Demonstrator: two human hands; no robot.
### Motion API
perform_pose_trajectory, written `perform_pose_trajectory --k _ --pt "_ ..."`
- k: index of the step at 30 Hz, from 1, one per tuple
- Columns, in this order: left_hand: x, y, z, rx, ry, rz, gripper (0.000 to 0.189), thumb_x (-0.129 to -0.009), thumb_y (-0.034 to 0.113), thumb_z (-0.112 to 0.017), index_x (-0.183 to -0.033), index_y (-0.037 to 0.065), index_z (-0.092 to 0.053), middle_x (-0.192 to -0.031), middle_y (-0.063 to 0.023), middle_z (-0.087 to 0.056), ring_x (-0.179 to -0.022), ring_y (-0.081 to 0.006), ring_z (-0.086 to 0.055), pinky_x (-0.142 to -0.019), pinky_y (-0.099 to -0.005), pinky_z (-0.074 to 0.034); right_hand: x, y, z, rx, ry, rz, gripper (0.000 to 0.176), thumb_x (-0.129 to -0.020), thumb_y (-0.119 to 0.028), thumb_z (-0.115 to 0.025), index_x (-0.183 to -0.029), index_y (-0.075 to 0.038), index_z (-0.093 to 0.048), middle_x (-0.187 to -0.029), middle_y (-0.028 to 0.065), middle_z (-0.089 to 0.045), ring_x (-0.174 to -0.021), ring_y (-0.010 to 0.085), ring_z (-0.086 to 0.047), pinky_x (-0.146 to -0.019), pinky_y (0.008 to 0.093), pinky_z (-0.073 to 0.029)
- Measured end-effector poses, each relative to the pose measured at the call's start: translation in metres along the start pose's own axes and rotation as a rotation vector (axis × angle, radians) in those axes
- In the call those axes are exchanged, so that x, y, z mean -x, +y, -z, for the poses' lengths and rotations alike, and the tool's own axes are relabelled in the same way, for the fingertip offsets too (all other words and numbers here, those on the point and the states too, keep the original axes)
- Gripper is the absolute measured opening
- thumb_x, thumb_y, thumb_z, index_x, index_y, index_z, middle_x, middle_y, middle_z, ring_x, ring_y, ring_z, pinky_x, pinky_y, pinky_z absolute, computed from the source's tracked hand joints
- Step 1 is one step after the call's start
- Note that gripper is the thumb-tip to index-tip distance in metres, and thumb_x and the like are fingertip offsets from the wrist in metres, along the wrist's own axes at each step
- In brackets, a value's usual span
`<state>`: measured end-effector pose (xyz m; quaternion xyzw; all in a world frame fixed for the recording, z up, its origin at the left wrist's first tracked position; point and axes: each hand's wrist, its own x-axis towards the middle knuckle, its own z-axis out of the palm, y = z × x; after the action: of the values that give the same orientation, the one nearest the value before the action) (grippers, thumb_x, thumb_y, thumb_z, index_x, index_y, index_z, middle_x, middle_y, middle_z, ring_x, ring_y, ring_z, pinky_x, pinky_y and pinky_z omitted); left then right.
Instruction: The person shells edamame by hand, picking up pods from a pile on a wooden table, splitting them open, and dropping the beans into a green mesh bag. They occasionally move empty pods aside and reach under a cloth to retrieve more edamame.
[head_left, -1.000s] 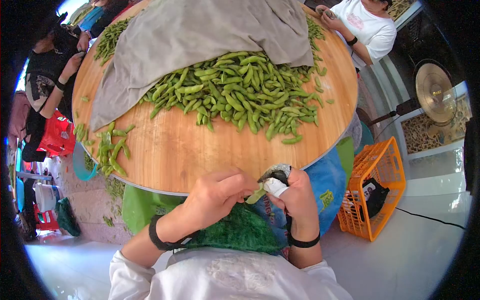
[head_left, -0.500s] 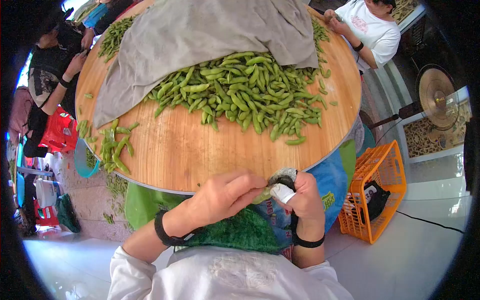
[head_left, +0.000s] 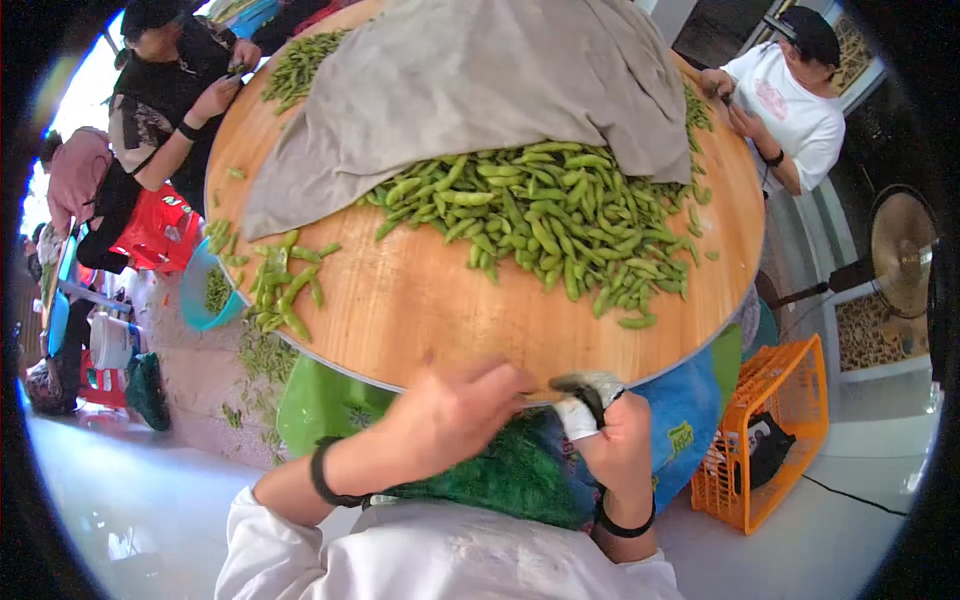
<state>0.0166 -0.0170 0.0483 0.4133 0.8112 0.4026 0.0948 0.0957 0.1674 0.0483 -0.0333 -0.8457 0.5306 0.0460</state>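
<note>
My left hand (head_left: 455, 415) is at the near edge of the round table, its fingers pressed together and smeared by motion. Close on its right is my right hand (head_left: 618, 440), with curled fingers, a white wrap (head_left: 575, 418) on the thumb and a dark and silvery covering (head_left: 592, 384) at the index finger. A small yellowish-brown sliver (head_left: 545, 396) shows between the hands, too blurred to name. Beyond them a large heap of green soybean pods (head_left: 545, 220) lies on the wooden tabletop (head_left: 430, 320), partly under a grey cloth (head_left: 470, 90).
A smaller group of pods (head_left: 290, 280) lies at the table's left edge, above a turquoise basin (head_left: 208, 300). An orange crate (head_left: 760, 430) stands on the floor at right, near a fan (head_left: 903, 250). People sit at the far left (head_left: 165, 100) and far right (head_left: 795, 110), handling small things.
The view has shifted, so the table and heap sit lower and farther right. The pale green piece seen between my hands earlier no longer shows clearly. My left hand has drawn slightly from the right.
</note>
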Motion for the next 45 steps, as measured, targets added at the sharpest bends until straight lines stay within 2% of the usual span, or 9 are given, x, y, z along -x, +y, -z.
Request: perform_pose_trajectory --k 4,10,11,12,19,29,31,37,45 --pt "0.005 -0.005 0.068 -0.842 0.120 0.187 0.034 -0.063 0.001 -0.067 -0.096 0.007 -0.060 -0.089 -0.0092 -0.057 -0.090 -0.0287 -0.050 -0.077 -0.0358 -0.044 -0.003 0.011 0.002 0.003 0.062 -0.087 0.018 -0.082 -0.010 -0.057 -0.096 0.001 -0.060 -0.077 0.0157 -0.062 -0.068 0.0241 -0.062 -0.063 0.0310 -0.047" --pt "-0.058 -0.066 0.065 -0.587 0.076 0.052 0.018 -0.070 0.006 -0.063 -0.087 0.004 -0.058 -0.083 -0.0147 -0.054 -0.080 -0.0326 -0.055 -0.069 -0.0386 -0.047 -0.004 -0.001 -0.008 0.028 -0.096 -0.067 0.023 -0.083 -0.012 -0.054 -0.101 0.001 -0.059 -0.082 0.0211 -0.061 -0.075 0.0332 -0.061 -0.067 0.0350 -0.047" --pt "-0.066 -0.082 0.057 -0.667 0.070 0.091 0.013 -0.072 0.007 -0.061 -0.084 0.003 -0.057 -0.083 -0.0156 -0.053 -0.078 -0.0338 -0.055 -0.068 -0.0393 -0.047 -0.004 0.003 -0.011 0.040 -0.050 -0.008 0.020 -0.082 -0.012 -0.055 -0.098 -0.001 -0.062 -0.065 0.0085 -0.057 -0.056 0.0179 -0.054 -0.056 0.0283 -0.043" --pt "-0.072 -0.090 0.051 -0.745 0.063 0.131 0.010 -0.074 0.008 -0.059 -0.082 0.003 -0.057 -0.083 -0.0166 -0.053 -0.076 -0.0349 -0.056 -0.066 -0.0400 -0.047 -0.003 0.005 -0.012 0.041 -0.048 -0.007 0.020 -0.082 -0.012 -0.055 -0.098 -0.001 -0.062 -0.065 0.0085 -0.057 -0.056 0.0179 -0.054 -0.056 0.0283 -0.043" --pt "-0.062 -0.079 0.051 -0.688 0.090 0.166 0.012 -0.075 0.006 -0.056 -0.085 0.000 -0.059 -0.078 -0.0156 -0.055 -0.078 -0.0349 -0.057 -0.066 -0.0407 -0.047 -0.004 -0.001 -0.005 0.130 -0.032 0.027 0.021 -0.080 -0.013 -0.059 -0.098 -0.002 -0.062 -0.076 0.0173 -0.061 -0.066 0.0283 -0.060 -0.060 0.0334 -0.047" --pt "-0.033 -0.014 0.036 0.345 -0.429 0.306 0.020 -0.083 0.008 -0.060 -0.100 -0.002 -0.061 -0.082 -0.0037 -0.062 -0.074 -0.0094 -0.057 -0.065 -0.0247 -0.046 -0.015 0.009 -0.018 0.384 0.089 0.382 0.025 -0.074 -0.011 -0.066 -0.095 0.001 -0.060 -0.071 0.0145 -0.059 -0.059 0.0309 -0.058 -0.054 0.0381 -0.048" --pt "-0.032 -0.006 0.034 0.612 -0.346 0.563 0.018 -0.084 0.008 -0.061 -0.100 -0.002 -0.061 -0.082 -0.0008 -0.061 -0.076 -0.0062 -0.055 -0.067 -0.0212 -0.045 -0.014 0.009 -0.020 0.362 0.105 0.357 0.022 -0.075 -0.012 -0.065 -0.093 0.000 -0.060 -0.071 0.0155 -0.060 -0.060 0.0311 -0.058 -0.054 0.0376 -0.048" --pt "-0.021 -0.017 -0.015 1.099 0.106 0.398 0.014 -0.084 0.007 -0.062 -0.095 0.000 -0.061 -0.086 0.0005 -0.061 -0.078 -0.0062 -0.054 -0.071 -0.0202 -0.045 -0.015 0.007 -0.019 -0.033 0.082 0.101 0.018 -0.080 -0.013 -0.062 -0.091 0.001 -0.060 -0.069 0.0188 -0.059 -0.064 0.0316 -0.061 -0.055 0.0353 -0.047" --pt "-0.023 -0.023 -0.019 1.255 0.213 0.500 0.009 -0.085 0.010 -0.060 -0.092 0.004 -0.060 -0.088 -0.0017 -0.061 -0.075 -0.0075 -0.055 -0.063 -0.0189 -0.043 -0.005 0.015 -0.021 -0.379 -0.109 -0.168 0.020 -0.085 -0.011 -0.052 -0.100 0.001 -0.055 -0.067 0.0098 -0.056 -0.060 0.0224 -0.054 -0.057 0.0326 -0.043"
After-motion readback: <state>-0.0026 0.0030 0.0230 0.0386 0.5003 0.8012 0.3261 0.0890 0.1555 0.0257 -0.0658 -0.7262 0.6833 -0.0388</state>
